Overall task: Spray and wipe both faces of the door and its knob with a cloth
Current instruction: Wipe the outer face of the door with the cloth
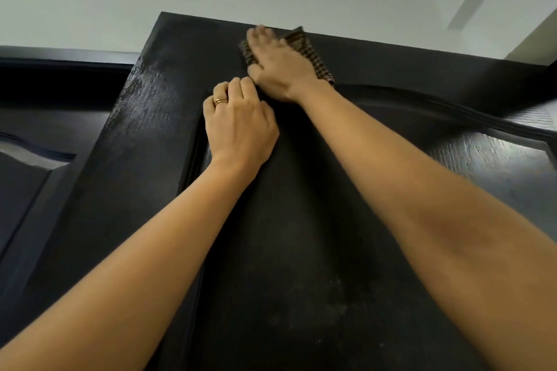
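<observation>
figure: view upward along one face of the dark door (301, 220), close to its top edge. the right hand (277, 69) lies flat, fingers straight and apart, pressing the checked cloth (307, 45) against the door just below the top edge, nearer the top left corner than the right. the left hand (241, 126), wearing a ring (221, 101), rests on the door just below and beside the right hand, at the upper left corner of the raised panel moulding (452, 105). its fingers are curled under, and we see nothing held in them. a wet sheen (141, 90) marks the strip along the door's left edge, while pale specks (328, 298) lie on the panel lower down.

we judge the step to be wiping the upper part of one face. the knob and the other face are out of view, so we cannot tell their state.

risks from here:
- the cloth is held only by flat pressure, so on a stretch this high it could slide from under the palm and drop.
- the door may swing under the push if the left hand does not steady it.
- the specks lower down could be passed over.

containers: none in view. no spray bottle shows, so we cannot say what it holds.
</observation>
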